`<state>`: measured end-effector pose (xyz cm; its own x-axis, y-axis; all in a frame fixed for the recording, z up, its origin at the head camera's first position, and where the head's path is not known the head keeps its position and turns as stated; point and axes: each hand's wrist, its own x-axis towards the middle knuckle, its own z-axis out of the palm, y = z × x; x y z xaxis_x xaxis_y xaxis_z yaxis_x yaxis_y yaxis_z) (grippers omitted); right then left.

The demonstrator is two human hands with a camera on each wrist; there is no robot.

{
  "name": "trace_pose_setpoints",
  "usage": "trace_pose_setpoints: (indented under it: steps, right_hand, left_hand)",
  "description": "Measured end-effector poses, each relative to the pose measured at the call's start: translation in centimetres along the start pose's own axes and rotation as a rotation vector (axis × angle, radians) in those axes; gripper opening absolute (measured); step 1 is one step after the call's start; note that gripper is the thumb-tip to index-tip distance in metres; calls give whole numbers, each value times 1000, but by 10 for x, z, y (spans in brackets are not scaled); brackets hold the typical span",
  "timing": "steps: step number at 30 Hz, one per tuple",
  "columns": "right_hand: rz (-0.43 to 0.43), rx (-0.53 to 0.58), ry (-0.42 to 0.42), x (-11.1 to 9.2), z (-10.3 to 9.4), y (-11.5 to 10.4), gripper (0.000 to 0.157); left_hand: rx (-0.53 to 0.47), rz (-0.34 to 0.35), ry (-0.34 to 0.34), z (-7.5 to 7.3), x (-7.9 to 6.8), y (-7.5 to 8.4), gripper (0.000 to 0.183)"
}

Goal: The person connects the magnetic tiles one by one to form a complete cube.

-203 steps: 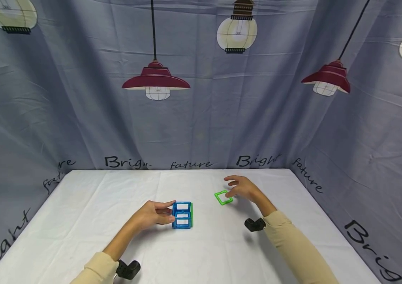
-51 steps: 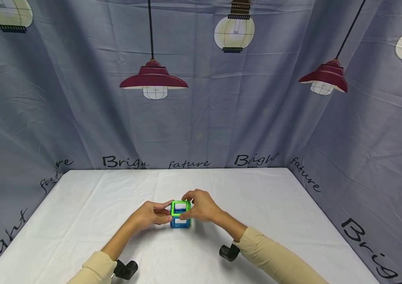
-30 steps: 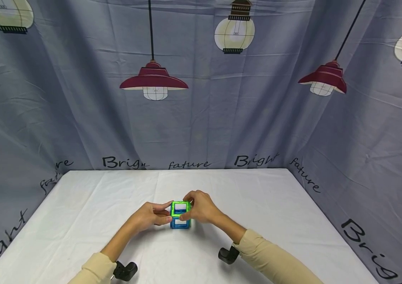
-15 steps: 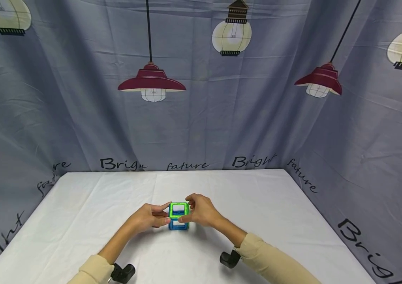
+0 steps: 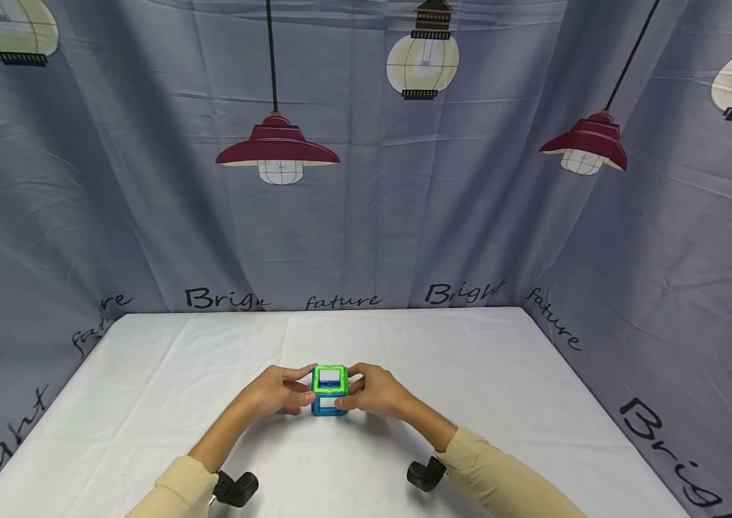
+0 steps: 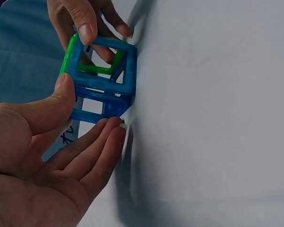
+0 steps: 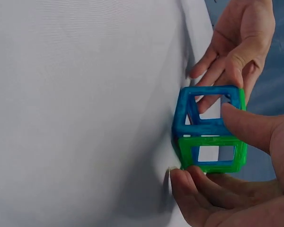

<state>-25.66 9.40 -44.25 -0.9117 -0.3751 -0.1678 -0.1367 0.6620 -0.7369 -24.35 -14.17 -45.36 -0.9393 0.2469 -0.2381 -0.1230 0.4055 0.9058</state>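
In the head view a small cube of magnetic tiles (image 5: 328, 412) stands on the white table, with a green square tile (image 5: 330, 391) as its top. My left hand (image 5: 270, 392) holds the cube's left side, thumb near the front corner and fingers behind. From the other side my right hand (image 5: 384, 392) grips it, thumb across the front. The left wrist view shows blue frames (image 6: 104, 85) on the near faces, with the left thumb at the top edge. A green side tile (image 7: 213, 141) appears in the right wrist view beside the right fingers.
The white cloth-covered table (image 5: 444, 345) stretches out around the cube. Behind and beside it hangs a grey-blue curtain (image 5: 366, 237) printed with lamps and lettering. A black wrist camera (image 5: 236, 489) sits under the left sleeve, another black camera (image 5: 426, 475) under the right.
The green square tile, earlier lying to the right on the table, is now on the cube's top. My right hand came left with it, then its fingers lowered to the cube's right side.
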Motion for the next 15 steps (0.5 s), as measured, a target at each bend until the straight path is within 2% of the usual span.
trace_pose_setpoints:
  steps: [6, 15]
  right_hand:
    - [49, 70, 20, 8, -9, 6, 70]
    - [124, 117, 71, 19, -20, 17, 70]
  left_hand:
    - [-9, -9, 33, 7, 14, 8, 64]
    - [-27, -11, 84, 20, 34, 18, 62]
